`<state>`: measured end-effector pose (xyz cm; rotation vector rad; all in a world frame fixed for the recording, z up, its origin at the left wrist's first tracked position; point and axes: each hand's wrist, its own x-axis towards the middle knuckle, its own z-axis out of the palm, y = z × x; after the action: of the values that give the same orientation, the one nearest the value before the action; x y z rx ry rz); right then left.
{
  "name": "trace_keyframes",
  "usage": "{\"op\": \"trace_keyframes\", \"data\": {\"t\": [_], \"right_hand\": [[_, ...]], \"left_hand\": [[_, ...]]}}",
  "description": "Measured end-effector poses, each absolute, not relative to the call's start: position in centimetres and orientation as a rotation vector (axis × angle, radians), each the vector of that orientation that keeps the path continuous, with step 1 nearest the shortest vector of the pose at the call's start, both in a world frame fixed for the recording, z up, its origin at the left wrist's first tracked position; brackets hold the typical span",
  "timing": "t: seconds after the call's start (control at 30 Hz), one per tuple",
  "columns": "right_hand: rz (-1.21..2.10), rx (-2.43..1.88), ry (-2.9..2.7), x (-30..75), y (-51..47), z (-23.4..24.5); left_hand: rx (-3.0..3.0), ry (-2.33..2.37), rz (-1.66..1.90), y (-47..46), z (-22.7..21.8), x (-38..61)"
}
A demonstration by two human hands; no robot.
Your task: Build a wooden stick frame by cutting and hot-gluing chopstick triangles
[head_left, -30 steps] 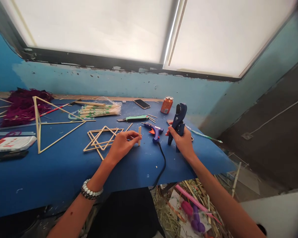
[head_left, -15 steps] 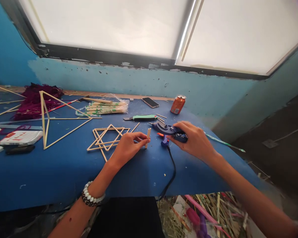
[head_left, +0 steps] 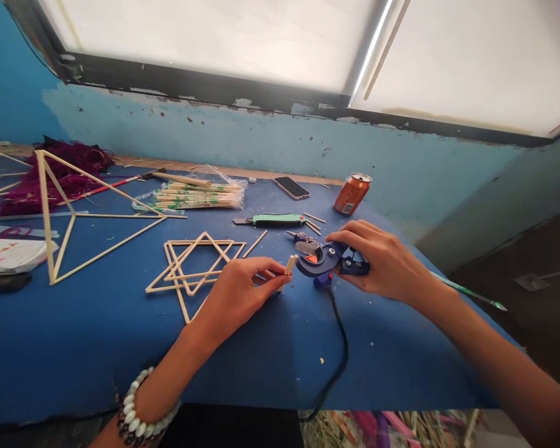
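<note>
My left hand [head_left: 245,286] pinches a few short wooden sticks [head_left: 290,264], held nearly upright just above the blue table. In my right hand [head_left: 385,261] is a blue pipe cutter [head_left: 326,260], its hooked jaw open beside the tops of the sticks, apart from them. Behind the cutter, partly hidden, lies what looks like a glue gun [head_left: 324,281] with a black cord. To the left of my left hand, a star-shaped frame of thin sticks [head_left: 198,274] rests on the table. A green utility knife [head_left: 280,219] with cut stick pieces [head_left: 313,224] lies beyond.
A pyramid frame of sticks [head_left: 107,216] stands at left, near purple stringy material [head_left: 74,168]. Farther back are a bag of chopsticks [head_left: 198,196], a hammer [head_left: 182,178], a phone [head_left: 292,187] and an orange can [head_left: 352,194]. Plant scraps [head_left: 429,426] lie below the table's front edge.
The cutter has turned in my right hand, so its hooked jaw now faces the sticks and sits closer to them. My left hand still pinches the sticks, now tilted slightly. The view has shifted.
</note>
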<state>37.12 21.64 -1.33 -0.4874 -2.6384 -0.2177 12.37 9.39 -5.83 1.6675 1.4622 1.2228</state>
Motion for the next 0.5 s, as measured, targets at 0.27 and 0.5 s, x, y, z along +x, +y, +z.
{"op": "trace_keyframes", "data": {"t": [0.27,0.5], "right_hand": [[-0.221,-0.439,-2.673,36.7,21.6,-1.1],[-0.151,-0.364,-2.730,36.4,22.0,-0.2]], "left_hand": [[1.677,1.466,1.220,9.4,-5.9,12.4],[1.635,1.454,1.216,9.4,-5.7,12.4]]}}
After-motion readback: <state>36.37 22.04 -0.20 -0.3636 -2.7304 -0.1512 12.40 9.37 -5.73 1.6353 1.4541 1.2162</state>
